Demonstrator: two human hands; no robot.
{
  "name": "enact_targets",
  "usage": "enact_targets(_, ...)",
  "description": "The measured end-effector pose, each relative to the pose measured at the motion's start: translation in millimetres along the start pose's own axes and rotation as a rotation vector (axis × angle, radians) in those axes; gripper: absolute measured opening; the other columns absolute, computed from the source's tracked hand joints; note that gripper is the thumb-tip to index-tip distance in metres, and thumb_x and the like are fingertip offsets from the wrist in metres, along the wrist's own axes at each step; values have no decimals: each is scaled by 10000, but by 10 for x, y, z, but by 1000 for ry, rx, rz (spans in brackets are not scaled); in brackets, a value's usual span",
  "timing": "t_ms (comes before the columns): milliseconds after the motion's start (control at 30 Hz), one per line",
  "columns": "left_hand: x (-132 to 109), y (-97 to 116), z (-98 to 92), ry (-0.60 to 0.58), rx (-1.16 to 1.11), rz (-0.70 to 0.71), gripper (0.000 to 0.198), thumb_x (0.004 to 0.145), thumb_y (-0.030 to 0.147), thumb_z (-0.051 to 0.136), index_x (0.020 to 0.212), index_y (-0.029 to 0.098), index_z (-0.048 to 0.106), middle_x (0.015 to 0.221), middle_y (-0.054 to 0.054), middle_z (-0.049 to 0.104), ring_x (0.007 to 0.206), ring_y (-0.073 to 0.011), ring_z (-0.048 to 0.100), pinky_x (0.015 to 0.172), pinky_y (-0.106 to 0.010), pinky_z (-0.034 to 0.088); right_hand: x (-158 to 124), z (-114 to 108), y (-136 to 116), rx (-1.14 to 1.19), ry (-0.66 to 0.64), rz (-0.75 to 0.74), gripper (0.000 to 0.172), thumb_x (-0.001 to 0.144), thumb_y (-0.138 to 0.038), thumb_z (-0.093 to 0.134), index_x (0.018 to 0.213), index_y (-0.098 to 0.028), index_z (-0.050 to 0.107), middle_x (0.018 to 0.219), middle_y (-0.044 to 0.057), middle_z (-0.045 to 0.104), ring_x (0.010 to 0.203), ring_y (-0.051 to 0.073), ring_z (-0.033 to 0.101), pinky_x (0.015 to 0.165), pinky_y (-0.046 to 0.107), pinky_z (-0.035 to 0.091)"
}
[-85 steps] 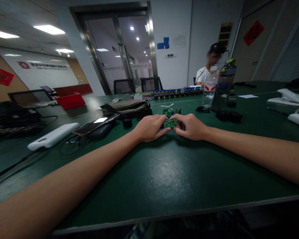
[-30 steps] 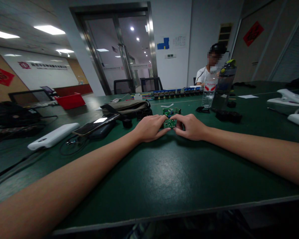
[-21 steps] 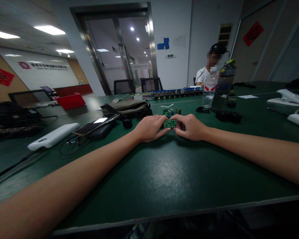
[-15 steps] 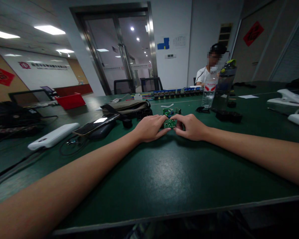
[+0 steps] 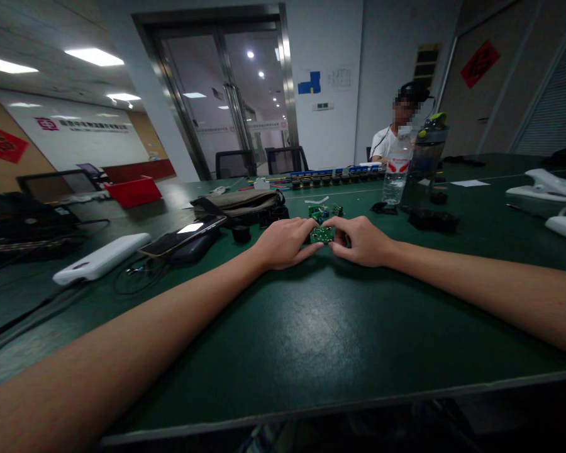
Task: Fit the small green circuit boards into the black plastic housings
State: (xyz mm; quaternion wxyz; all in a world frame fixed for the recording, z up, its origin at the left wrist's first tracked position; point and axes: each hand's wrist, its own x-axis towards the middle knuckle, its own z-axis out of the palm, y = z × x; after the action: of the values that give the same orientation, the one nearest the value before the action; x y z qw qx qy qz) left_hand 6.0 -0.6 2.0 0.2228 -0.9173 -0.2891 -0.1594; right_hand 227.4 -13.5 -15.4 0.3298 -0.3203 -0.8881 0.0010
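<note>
A small green circuit board point(image 5: 322, 235) sits over the middle of the green table point(image 5: 207, 352), the left hand point(image 5: 290, 242) pinching its left edge and the right hand point(image 5: 360, 240) its right, likely to steady it with the speckled face uncovered. The far fingertips are partly hidden, so their exact grip is uncertain. Just beyond lie more green electronics point(image 5: 317, 211). Farther left, a smartphone point(image 5: 183, 236) tilts, apparently propped by a dark flat object point(image 5: 195, 248) beneath.

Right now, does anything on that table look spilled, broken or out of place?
Nothing looks spilled or plainly broken. Slightly odd: the phone-like slab lies askew on a dark object, one end jutting past it.
</note>
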Motion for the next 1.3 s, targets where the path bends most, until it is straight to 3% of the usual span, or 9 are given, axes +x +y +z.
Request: enact_targets(1300,0,0,-6,-9,14,-1,437,981,520,365,1074,142,561,849,-90,672,790,-228,650,692,-321,480,1,-8,-5,5,-1,-3,298,795,-209,585,1080,-138,631,656,-21,635,576,126,582,616,236,404)
